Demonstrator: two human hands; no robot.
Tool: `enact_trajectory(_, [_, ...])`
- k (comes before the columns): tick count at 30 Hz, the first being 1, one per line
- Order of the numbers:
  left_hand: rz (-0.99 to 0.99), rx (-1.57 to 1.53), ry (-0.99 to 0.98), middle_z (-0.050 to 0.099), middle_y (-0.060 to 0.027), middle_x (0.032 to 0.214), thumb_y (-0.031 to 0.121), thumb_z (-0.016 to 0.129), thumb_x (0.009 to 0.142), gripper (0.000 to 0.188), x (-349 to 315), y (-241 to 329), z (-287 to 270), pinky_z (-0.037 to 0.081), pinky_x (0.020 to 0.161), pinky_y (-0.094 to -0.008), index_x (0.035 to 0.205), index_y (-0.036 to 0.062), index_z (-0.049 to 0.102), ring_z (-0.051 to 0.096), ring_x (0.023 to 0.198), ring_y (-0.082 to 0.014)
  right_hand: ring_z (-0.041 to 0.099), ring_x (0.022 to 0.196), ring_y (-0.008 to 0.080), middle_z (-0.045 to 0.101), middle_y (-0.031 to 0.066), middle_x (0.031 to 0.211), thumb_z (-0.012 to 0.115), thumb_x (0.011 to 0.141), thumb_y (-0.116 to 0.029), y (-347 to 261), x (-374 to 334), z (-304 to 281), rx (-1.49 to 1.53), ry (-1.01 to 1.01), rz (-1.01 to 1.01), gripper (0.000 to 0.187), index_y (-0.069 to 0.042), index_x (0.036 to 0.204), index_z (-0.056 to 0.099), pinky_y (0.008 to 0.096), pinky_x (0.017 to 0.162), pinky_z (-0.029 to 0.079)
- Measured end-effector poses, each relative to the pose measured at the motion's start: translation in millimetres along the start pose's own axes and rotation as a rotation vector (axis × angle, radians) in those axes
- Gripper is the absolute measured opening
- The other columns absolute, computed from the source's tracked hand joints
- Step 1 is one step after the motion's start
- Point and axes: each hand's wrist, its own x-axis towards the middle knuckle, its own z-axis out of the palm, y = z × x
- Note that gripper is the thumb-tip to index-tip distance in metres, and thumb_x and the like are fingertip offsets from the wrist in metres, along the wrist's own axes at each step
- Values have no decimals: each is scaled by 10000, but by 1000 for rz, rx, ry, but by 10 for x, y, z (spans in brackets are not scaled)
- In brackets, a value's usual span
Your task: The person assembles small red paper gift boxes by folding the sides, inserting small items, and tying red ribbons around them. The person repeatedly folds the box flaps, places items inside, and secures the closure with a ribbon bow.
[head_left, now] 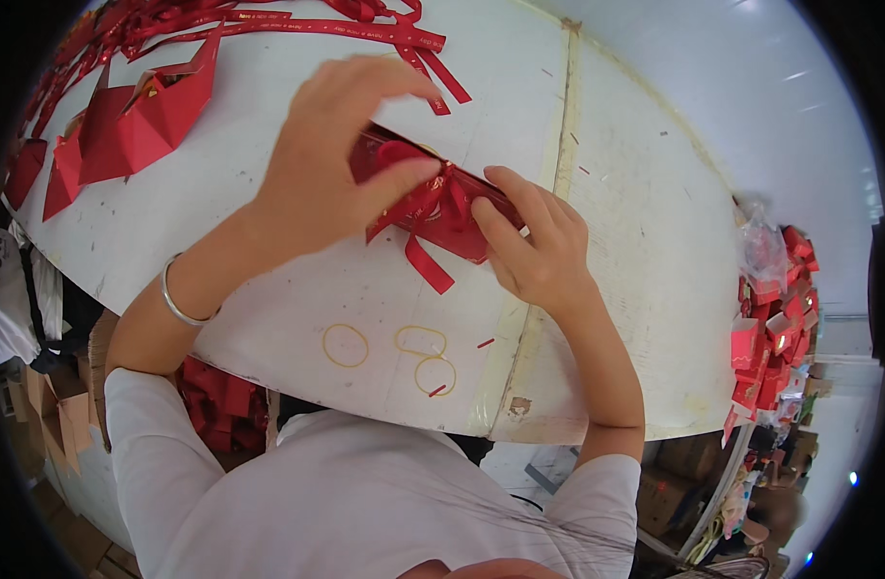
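Note:
A small red gift box [469, 241] lies tilted on the white table, with a shiny red ribbon [429, 264] tied in a bow across it. One ribbon tail hangs toward me. My right hand [546, 243] grips the box's right end between thumb and fingers. Over the left end, my left hand [312, 159] is spread wide. Its thumb reaches across the box to the bow, while the other fingers arch above the far edge, slightly blurred. Part of the box's left side is hidden behind my left hand.
Folded red boxes [143, 125] stand at the left, near a heap of printed red ribbons [355, 34]. Yellow rubber bands [326, 340] and red scraps lie close to me. A taped seam [565, 125] crosses the table [645, 251]. More red boxes [775, 338] are piled beyond its right edge.

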Motion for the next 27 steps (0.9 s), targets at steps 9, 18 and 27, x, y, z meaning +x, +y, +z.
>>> enact_trajectory(9, [216,325,-65,559,-43,1071,179,737,661,243,-179,-14,123,357,816,-355,858,119,606,477,960,-225,576,695,186,578,85,943,617,677,-55,-20,48,136,-27,43,25,233,-30,897,544,273,511,457])
enact_trajectory(18, [206,207,-105,570,-16,1039,135,722,661,183,-123,-81,166,394,857,-360,768,85,582,507,1028,-223,562,644,229,529,86,792,589,689,21,30,141,-41,140,-141,227,293,-10,970,512,304,510,449])
enact_trajectory(27, [218,174,-76,575,-32,1009,160,722,668,195,-163,-152,130,427,812,-358,758,80,569,516,982,-225,539,667,252,516,86,774,598,743,11,-73,241,-185,341,-136,543,148,-24,886,583,336,556,431])
